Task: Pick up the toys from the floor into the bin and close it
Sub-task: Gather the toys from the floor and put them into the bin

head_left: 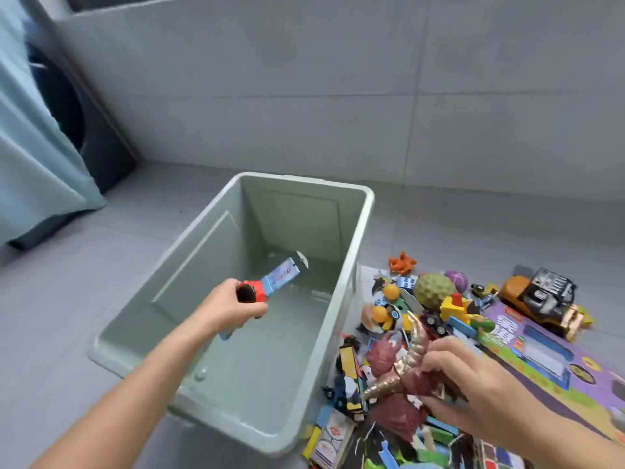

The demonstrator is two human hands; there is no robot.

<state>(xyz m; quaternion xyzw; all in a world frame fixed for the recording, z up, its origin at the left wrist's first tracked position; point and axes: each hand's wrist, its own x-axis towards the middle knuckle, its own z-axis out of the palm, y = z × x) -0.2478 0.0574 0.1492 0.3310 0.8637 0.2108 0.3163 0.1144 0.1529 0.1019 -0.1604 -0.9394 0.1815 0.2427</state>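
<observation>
At far left a pale blue curtain (37, 157) hangs in front of a dark appliance (84, 130) standing against the wall. The floor (67, 299) is large grey tile, and the wall (338, 79) behind is tiled in the same grey.

One sage-green plastic bin (358, 252) stands open on the floor at centre, with no lid on it and its bottom bare. The left hand (230, 308) reaches over the bin's opening, fingers closed around one red, blue and white toy (270, 282) whose pale tip points toward the bin's far side.

Just right of the bin, touching its side wall, lies one heap of toys on the floor. In it can be counted one orange rubbery creature (402, 263), two small orange balls (391, 291), one bumpy green ball (434, 288), one purple ball (456, 281), one yellow block piece (455, 308) and many smaller cars, blocks and cards too jumbled to count. The right hand (473, 387) is closed on one dark red monster figure with golden horns (399, 377) at the near side of the heap.

Farther right rest one orange and black toy truck (541, 299) and one flat purple toy package (548, 360).
</observation>
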